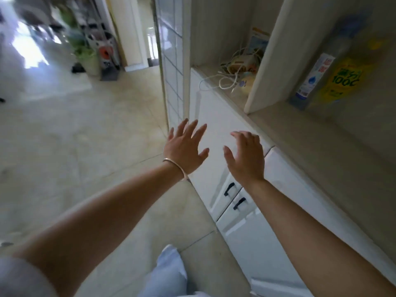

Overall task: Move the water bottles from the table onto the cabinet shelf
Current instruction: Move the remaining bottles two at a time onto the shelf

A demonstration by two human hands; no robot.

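Both hands are seen stretched forward with nothing held in them: the left hand point(185, 150) is spread, its fingers straight and fanned apart, and a thin metal bangle point(175, 168) is worn at its wrist; the right hand point(246, 156) is likewise spread, with the fingers slightly bent and the thumb set apart. They are held side by side in front of the white cabinet doors point(216, 168), on which two black handles point(234, 196) are fitted. On the cabinet shelf point(317, 136), near its back right corner, a clear bottle with a yellow label point(345, 73) is stood upright; on the label green characters and "100C" can be read, the rest being too blurred. Just to its left, touching or nearly so, a white and blue carton point(310, 80) is stood, marked with red writing and a blue drop. Beyond an upright divider point(270, 52), in the left compartment, a tangle of white cables point(231, 76) is laid near the front edge. The table is not shown.
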